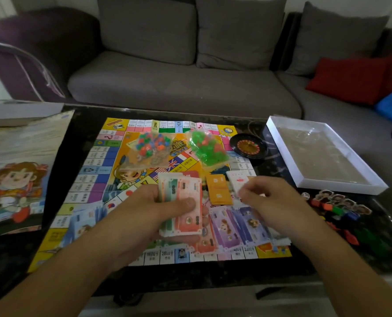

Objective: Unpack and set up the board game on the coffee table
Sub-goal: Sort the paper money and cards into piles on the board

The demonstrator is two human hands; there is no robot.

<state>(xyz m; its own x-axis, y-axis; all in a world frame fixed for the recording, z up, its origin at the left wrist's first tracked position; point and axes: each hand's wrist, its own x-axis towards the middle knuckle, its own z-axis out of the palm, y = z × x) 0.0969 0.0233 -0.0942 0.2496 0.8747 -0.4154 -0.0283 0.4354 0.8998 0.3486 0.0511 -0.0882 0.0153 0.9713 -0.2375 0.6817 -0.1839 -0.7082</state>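
- I see my left hand (144,216) gripping a fanned stack of pink and green play money (183,202) above the colourful game board (94,170) spread flat on the table (11,259).
- My right hand (275,202) is blurred; I cannot tell its grip.

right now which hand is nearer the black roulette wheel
Right. The right hand is just below the black roulette wheel; the left hand is further left, holding paper banknotes.

left hand (144,213) grips a stack of play money (185,202) above the game board (103,156); right hand (272,197), fingers curled, hovers near white cards (237,181) and orange cards (217,188).
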